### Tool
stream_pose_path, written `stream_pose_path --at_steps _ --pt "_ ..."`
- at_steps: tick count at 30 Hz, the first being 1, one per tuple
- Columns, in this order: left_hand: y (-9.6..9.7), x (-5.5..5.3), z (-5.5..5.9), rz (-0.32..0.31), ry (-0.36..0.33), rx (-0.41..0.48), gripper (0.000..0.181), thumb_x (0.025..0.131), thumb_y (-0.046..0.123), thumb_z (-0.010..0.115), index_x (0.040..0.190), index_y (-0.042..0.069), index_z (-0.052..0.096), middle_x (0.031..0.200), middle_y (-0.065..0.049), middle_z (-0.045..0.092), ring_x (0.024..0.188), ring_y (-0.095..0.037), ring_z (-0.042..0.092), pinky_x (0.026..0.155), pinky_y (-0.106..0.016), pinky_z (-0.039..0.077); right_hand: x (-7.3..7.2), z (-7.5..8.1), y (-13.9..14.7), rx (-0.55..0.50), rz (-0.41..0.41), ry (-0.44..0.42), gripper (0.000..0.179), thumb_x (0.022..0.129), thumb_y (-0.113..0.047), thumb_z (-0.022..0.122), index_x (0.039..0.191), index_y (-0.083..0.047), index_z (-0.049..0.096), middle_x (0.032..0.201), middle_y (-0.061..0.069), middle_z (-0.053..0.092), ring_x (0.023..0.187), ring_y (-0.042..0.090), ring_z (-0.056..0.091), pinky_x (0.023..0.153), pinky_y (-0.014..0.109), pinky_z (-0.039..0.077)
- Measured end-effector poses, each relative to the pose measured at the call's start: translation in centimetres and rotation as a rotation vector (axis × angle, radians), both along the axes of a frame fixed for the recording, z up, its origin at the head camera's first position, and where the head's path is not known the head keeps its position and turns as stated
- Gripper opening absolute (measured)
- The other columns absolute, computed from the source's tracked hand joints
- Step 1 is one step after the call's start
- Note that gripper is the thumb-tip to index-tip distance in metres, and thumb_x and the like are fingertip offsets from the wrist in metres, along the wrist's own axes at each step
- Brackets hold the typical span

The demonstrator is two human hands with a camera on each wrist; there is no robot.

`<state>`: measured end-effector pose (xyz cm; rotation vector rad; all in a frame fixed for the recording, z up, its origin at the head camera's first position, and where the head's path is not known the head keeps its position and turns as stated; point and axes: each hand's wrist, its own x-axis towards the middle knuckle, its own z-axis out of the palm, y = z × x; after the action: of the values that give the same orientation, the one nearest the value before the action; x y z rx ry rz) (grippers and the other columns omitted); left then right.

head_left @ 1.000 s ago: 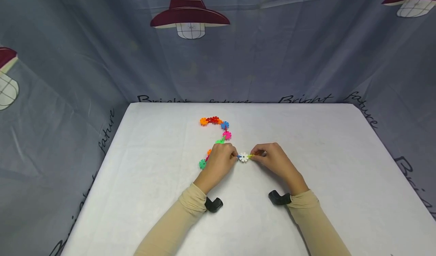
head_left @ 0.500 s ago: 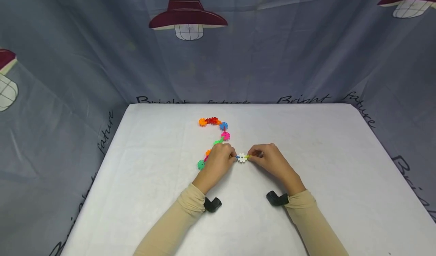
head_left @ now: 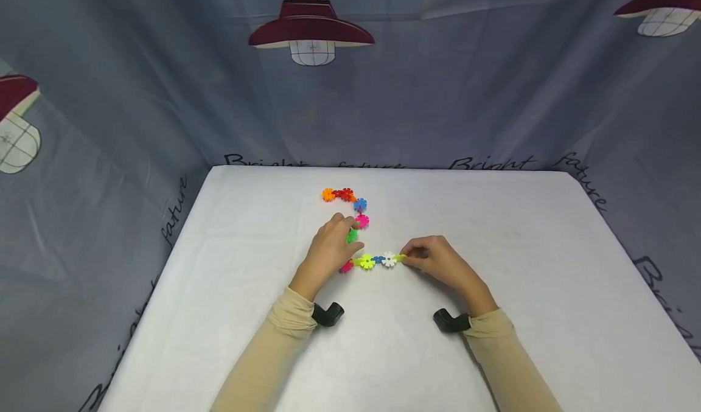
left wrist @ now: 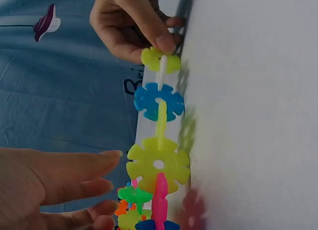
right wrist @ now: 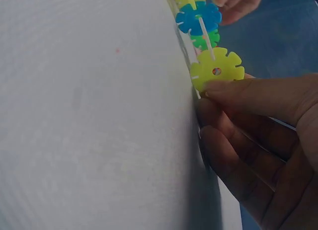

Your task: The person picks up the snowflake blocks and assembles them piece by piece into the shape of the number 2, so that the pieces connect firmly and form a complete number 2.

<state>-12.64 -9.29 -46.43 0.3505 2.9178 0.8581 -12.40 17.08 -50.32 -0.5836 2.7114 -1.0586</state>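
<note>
A chain of interlocking plastic snowflake discs lies on the white table, bending from an orange disc (head_left: 328, 195) at the far end to a yellow disc (head_left: 402, 257) at the right end. My right hand (head_left: 438, 261) pinches that yellow end disc between thumb and fingers; its edge shows in the right wrist view, where the disc (right wrist: 228, 63) stands out flat. Beside it come a white disc (head_left: 389, 260), a blue disc and another yellow disc (head_left: 367, 261). My left hand (head_left: 327, 249) is spread near a green disc (head_left: 352, 236), its fingers apart from the yellow disc (left wrist: 169, 158) in the left wrist view. It covers part of the chain.
White cloth covers the table (head_left: 263, 217). Behind and at the sides hangs a grey curtain (head_left: 438, 83) printed with lamps and lettering. A black wrist mount (head_left: 327, 314) sits at the left cuff, another (head_left: 451, 321) at the right.
My left hand has released the blue disc beside the white one and moved left, fingers spreading. The yellow and blue discs it covered now show. The right hand keeps its pinch.
</note>
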Motion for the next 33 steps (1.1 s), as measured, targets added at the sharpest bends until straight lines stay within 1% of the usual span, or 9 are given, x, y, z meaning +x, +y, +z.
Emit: stream_pose_path --at_steps 3,6,8,11,17,22,26,30,33 --pt "-0.2 -0.2 -0.1 0.049 -0.008 -0.021 0.041 0.088 0.024 0.084 0.121 0.005 0.068 0.113 -0.014 0.065 0.097 -0.032 0.067 0.082 -0.045 0.059 0.1 0.0 0.1 -0.014 0.007 -0.017 0.007 0.090 -0.010 0.080 0.096 -0.014 0.078 0.086 -0.001 0.073 0.077 0.010 0.061 0.064 0.024 0.052" --pt "-0.5 -0.4 -0.3 0.082 -0.066 -0.051 0.039 0.090 0.024 0.081 0.121 0.004 0.068 0.108 -0.013 0.069 0.095 -0.032 0.068 0.084 -0.046 0.059 0.1 0.2 0.4 -0.011 0.025 -0.037 0.008 0.089 -0.011 0.081 0.095 -0.015 0.078 0.086 -0.002 0.073 0.078 0.010 0.061 0.067 0.024 0.052" --pt "-0.5 -0.4 -0.4 0.067 -0.096 -0.059 0.034 0.092 0.022 0.079 0.118 0.003 0.070 0.100 -0.010 0.071 0.089 -0.029 0.068 0.083 -0.044 0.058 0.0 0.4 0.6 -0.011 0.036 -0.062 0.008 0.088 -0.011 0.082 0.094 -0.015 0.078 0.086 -0.002 0.073 0.079 0.010 0.061 0.070 0.024 0.051" --pt "-0.3 -0.3 -0.6 0.010 -0.108 -0.039 0.025 0.094 0.018 0.076 0.114 0.003 0.072 0.089 -0.007 0.072 0.079 -0.023 0.065 0.078 -0.039 0.057 0.0 0.9 1.2 -0.010 0.064 -0.122 0.008 0.086 -0.010 0.083 0.091 -0.013 0.078 0.086 -0.001 0.074 0.078 0.010 0.061 0.069 0.024 0.051" --pt "0.6 0.1 -0.9 -0.089 -0.117 -0.013 0.022 0.095 0.018 0.074 0.113 0.005 0.072 0.087 -0.004 0.070 0.077 -0.017 0.062 0.073 -0.033 0.053 0.2 2.0 2.1 -0.002 0.127 -0.267 0.010 0.082 -0.009 0.085 0.089 -0.011 0.077 0.078 0.001 0.070 0.070 0.012 0.057 0.064 0.024 0.048" --pt "1.0 0.3 -1.0 -0.105 -0.113 -0.023 0.023 0.095 0.019 0.074 0.114 0.006 0.073 0.087 -0.003 0.069 0.077 -0.017 0.061 0.073 -0.033 0.053 0.4 2.7 2.2 -0.009 0.180 -0.333 0.013 0.080 -0.010 0.086 0.087 -0.008 0.076 0.071 0.002 0.068 0.063 0.010 0.055 0.059 0.023 0.047" --pt "1.1 0.4 -1.1 -0.108 -0.116 -0.017 0.022 0.095 0.019 0.074 0.114 0.006 0.073 0.086 -0.003 0.069 0.076 -0.017 0.061 0.072 -0.033 0.053 0.5 3.0 2.2 -0.018 0.192 -0.362 0.014 0.080 -0.009 0.085 0.087 -0.005 0.074 0.070 0.003 0.067 0.061 0.009 0.055 0.057 0.022 0.047" --pt "1.0 0.4 -1.1 -0.113 -0.127 -0.010 0.023 0.095 0.020 0.074 0.114 0.007 0.073 0.088 -0.004 0.070 0.076 -0.018 0.061 0.073 -0.033 0.053 0.5 3.0 2.2 -0.016 0.189 -0.367 0.015 0.079 -0.007 0.085 0.089 -0.004 0.074 0.072 0.005 0.068 0.063 0.010 0.055 0.058 0.022 0.047" --pt "0.6 0.3 -1.1 -0.106 -0.144 -0.001 0.027 0.095 0.025 0.075 0.115 0.008 0.073 0.090 -0.004 0.071 0.076 -0.017 0.061 0.073 -0.033 0.053 0.5 2.9 2.2 -0.021 0.187 -0.365 0.020 0.079 -0.009 0.086 0.094 -0.003 0.074 0.080 0.006 0.071 0.068 0.012 0.058 0.061 0.023 0.049"
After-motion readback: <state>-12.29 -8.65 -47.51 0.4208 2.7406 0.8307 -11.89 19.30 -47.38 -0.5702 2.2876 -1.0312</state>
